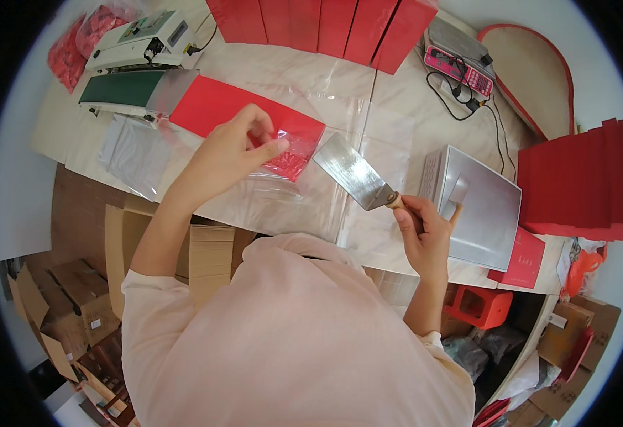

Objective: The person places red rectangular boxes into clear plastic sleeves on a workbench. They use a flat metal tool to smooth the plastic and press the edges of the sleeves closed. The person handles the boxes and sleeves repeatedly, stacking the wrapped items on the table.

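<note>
From the head camera, my left hand (237, 146) pinches the top edge of a clear plastic bag (283, 167), fingers (272, 148) closed on the film, holding it just above the desk (397, 121) over a flat red sheet (219, 103). My right hand (422, 231) is wrapped tight around the wooden handle of a wide steel scraper (351, 171), its blade tip close beside the bag's open side. The bag holds a small heap of red pieces near its bottom; I cannot tell what they are. I judge the thin film could slip from my pinch, or the blade edge could snag it and spill the pieces. The metal tray (479, 206) to my right looks bare inside; red boxes (326, 25) stand behind.
</note>
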`<state>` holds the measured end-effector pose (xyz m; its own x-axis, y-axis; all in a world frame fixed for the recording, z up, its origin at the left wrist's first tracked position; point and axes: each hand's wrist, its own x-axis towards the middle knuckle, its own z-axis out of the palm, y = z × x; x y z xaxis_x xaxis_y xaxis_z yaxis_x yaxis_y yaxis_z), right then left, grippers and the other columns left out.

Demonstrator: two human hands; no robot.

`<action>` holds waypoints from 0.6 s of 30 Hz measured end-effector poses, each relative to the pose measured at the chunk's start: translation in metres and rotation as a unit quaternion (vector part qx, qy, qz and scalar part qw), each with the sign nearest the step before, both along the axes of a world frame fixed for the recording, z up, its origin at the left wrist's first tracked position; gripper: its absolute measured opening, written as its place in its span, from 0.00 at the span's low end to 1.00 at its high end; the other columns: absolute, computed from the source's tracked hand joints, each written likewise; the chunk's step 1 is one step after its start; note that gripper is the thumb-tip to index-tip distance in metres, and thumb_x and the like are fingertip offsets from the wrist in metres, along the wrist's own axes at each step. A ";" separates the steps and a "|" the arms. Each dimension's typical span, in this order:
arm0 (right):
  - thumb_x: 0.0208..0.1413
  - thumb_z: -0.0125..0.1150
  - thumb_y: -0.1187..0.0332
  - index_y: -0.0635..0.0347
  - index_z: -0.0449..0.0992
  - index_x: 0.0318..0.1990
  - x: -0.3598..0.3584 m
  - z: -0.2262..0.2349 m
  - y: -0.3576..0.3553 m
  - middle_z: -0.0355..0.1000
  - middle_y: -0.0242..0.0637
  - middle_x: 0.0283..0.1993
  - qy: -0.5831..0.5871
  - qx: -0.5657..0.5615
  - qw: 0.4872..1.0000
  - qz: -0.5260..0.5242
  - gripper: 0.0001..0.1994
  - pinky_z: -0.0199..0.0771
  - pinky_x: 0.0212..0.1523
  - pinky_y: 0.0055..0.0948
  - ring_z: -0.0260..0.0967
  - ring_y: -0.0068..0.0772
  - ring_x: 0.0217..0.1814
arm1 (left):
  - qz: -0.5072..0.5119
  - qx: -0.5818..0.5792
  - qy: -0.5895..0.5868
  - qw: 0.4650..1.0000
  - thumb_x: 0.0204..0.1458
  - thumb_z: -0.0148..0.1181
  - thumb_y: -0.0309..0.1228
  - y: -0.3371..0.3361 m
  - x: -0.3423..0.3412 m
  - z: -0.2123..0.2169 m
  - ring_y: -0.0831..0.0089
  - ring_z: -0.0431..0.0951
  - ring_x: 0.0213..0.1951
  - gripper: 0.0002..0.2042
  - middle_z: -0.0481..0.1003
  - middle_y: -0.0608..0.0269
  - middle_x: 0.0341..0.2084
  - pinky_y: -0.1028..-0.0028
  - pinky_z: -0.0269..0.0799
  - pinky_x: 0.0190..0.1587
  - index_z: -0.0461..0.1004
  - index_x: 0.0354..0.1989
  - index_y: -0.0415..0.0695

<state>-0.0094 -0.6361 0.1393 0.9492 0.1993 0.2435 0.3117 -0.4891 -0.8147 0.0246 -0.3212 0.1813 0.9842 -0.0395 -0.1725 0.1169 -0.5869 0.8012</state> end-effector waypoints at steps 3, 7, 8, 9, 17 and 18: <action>0.58 0.65 0.69 0.64 0.76 0.42 -0.002 -0.006 -0.003 0.73 0.34 0.23 0.002 0.021 1.000 -0.004 0.09 0.62 0.22 0.19 0.61 0.18 0.19 | 0.029 0.047 0.037 0.998 0.57 0.62 0.36 -0.001 0.001 0.003 0.82 0.67 0.26 0.14 0.71 0.68 0.24 0.79 0.64 0.29 0.66 0.40 0.41; 0.58 0.65 0.69 0.64 0.76 0.42 -0.002 -0.011 -0.006 0.73 0.35 0.22 0.010 0.023 1.000 -0.001 0.09 0.61 0.21 0.19 0.61 0.18 0.18 | 0.036 0.032 0.018 0.999 0.58 0.61 0.37 -0.010 -0.004 0.007 0.82 0.67 0.25 0.14 0.70 0.68 0.22 0.79 0.64 0.28 0.68 0.41 0.39; 0.58 0.65 0.69 0.64 0.76 0.41 -0.002 -0.011 -0.007 0.73 0.35 0.22 0.009 0.022 1.000 -0.002 0.09 0.61 0.21 0.19 0.61 0.18 0.18 | 0.034 0.041 -0.022 0.998 0.58 0.61 0.37 -0.010 -0.003 0.002 0.82 0.67 0.25 0.14 0.70 0.68 0.21 0.79 0.63 0.27 0.69 0.41 0.39; 0.58 0.65 0.69 0.64 0.76 0.41 -0.002 -0.012 -0.008 0.72 0.35 0.22 0.007 0.022 1.000 -0.004 0.09 0.61 0.21 0.19 0.61 0.19 0.18 | 0.030 0.063 -0.004 0.998 0.58 0.61 0.37 -0.008 -0.002 0.000 0.82 0.67 0.25 0.13 0.70 0.69 0.22 0.79 0.63 0.27 0.70 0.40 0.39; 0.56 0.67 0.68 0.64 0.77 0.40 -0.001 -0.018 -0.013 0.72 0.36 0.21 0.004 0.016 1.000 0.006 0.09 0.61 0.20 0.20 0.61 0.20 0.16 | -0.026 0.004 0.020 0.999 0.57 0.62 0.36 -0.003 0.004 -0.007 0.84 0.66 0.24 0.12 0.70 0.70 0.22 0.80 0.63 0.26 0.74 0.39 0.39; 0.56 0.67 0.69 0.64 0.77 0.40 -0.001 -0.017 -0.013 0.73 0.36 0.22 0.005 0.012 1.000 0.011 0.09 0.62 0.20 0.20 0.61 0.21 0.16 | -0.014 0.021 -0.009 1.000 0.57 0.62 0.36 -0.003 0.003 -0.009 0.84 0.66 0.24 0.12 0.70 0.70 0.22 0.80 0.62 0.26 0.73 0.39 0.40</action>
